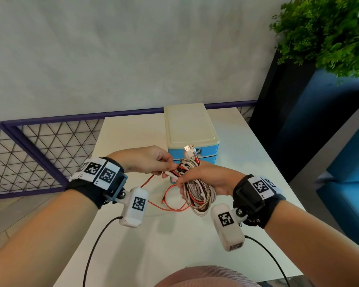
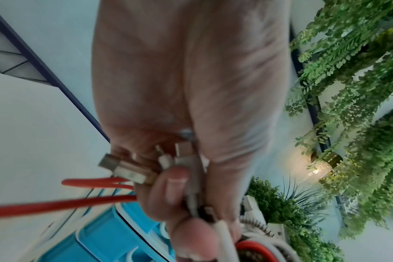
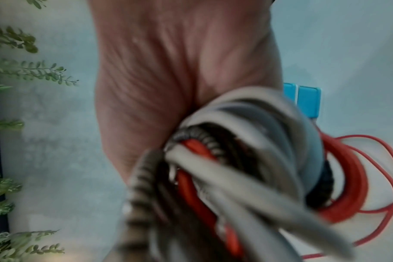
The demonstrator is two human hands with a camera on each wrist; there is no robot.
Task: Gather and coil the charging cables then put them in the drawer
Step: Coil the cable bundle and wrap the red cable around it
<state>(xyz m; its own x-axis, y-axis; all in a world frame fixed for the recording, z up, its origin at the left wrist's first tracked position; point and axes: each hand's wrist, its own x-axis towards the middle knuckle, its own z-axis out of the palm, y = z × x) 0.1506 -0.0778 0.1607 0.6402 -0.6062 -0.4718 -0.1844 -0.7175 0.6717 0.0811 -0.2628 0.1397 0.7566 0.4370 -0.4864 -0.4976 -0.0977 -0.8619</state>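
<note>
A bundle of coiled cables [image 1: 197, 193], white, red and brown-and-white braided, hangs above the table in front of the blue drawer unit [image 1: 192, 139]. My right hand [image 1: 203, 177] grips the top of the coil [image 3: 247, 159], with USB plugs [image 1: 190, 151] sticking up beyond it. My left hand [image 1: 151, 160] pinches cable strands and plug ends [image 2: 132, 170] at the coil's left side. A loose length of thin red cable [image 1: 168, 201] trails from the bundle down onto the table; the left wrist view shows this red cable [image 2: 56, 205] running left.
The cream-lidded drawer unit stands at the back of the white table [image 1: 153, 245], its drawers pushed in. A purple-framed mesh railing [image 1: 29, 154] runs along the left. A dark planter with green foliage [image 1: 330, 32] stands at the right, next to a blue seat [image 1: 348, 193].
</note>
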